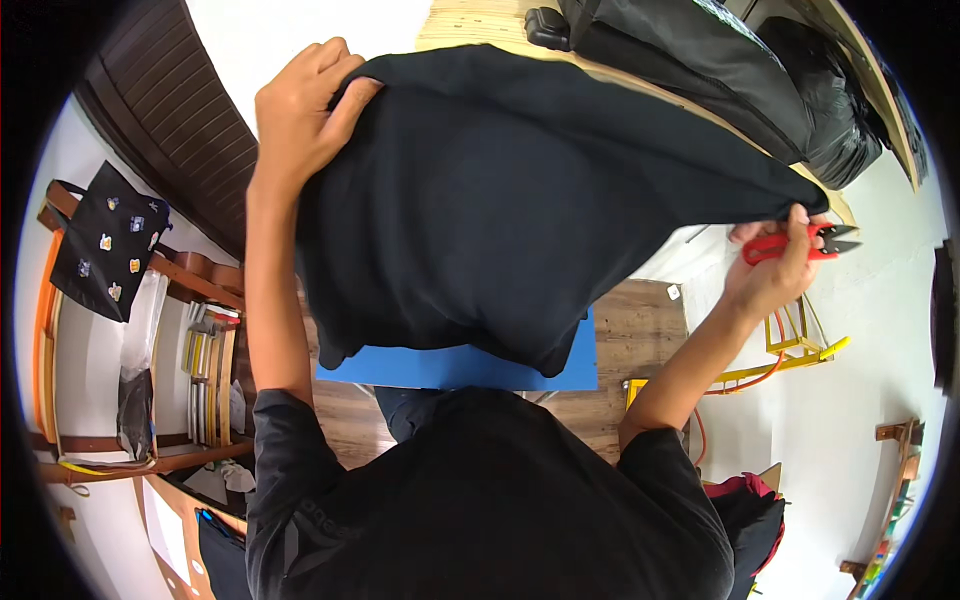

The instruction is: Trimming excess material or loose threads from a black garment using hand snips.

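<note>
A large piece of black fabric (pixel 495 187) hangs stretched between my raised hands; whether it is a whole garment I cannot tell. My left hand (pixel 311 105) grips its upper left corner, thumb in front and fingers curled behind. At the far right, my right hand (pixel 784 259) pinches a narrow end of the cloth between thumb and fingertips. That same hand also holds red-handled thread snips (pixel 769 247) against the palm. Their dark blades point right and stand apart, touching no cloth. Below the fabric's lower edge shows a blue tabletop (pixel 457 367), mostly hidden.
Black bags (pixel 690 75) lie on a wooden surface (pixel 472 22) at the top. On the left, a patterned black tote bag (pixel 112 240) hangs by a shelf with books (pixel 201 345). A yellow metal frame (pixel 795 360) stands right, above dark and red clothes (pixel 750 517).
</note>
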Tool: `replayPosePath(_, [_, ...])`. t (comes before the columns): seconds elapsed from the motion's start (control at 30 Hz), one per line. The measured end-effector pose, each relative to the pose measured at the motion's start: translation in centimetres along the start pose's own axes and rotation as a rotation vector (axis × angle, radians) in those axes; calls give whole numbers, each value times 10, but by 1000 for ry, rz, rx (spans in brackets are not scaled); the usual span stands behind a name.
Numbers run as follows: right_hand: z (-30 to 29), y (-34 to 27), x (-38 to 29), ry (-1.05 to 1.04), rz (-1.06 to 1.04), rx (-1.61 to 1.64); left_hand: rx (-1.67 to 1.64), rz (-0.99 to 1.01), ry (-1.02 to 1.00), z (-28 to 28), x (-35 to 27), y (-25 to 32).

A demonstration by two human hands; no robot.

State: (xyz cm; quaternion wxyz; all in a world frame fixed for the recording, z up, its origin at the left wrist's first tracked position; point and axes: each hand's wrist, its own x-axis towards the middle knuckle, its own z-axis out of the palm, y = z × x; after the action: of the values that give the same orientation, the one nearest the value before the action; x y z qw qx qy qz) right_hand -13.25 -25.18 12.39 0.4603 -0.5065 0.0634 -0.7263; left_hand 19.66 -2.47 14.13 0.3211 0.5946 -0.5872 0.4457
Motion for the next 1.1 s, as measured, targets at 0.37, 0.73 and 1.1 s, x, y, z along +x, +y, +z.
replayPosePath(0.37, [-7,107,-89,-312,591,-78,-473,-577,-410,123,-142,146])
replayPosePath(0.73, [-166,234,-165,-247,1215,-526,64,-520,-1111,148,-416,200])
replayPosePath(1.1, [-190,210,-352,-366,1184,-815,-383,-713,-1710,157,-370,267])
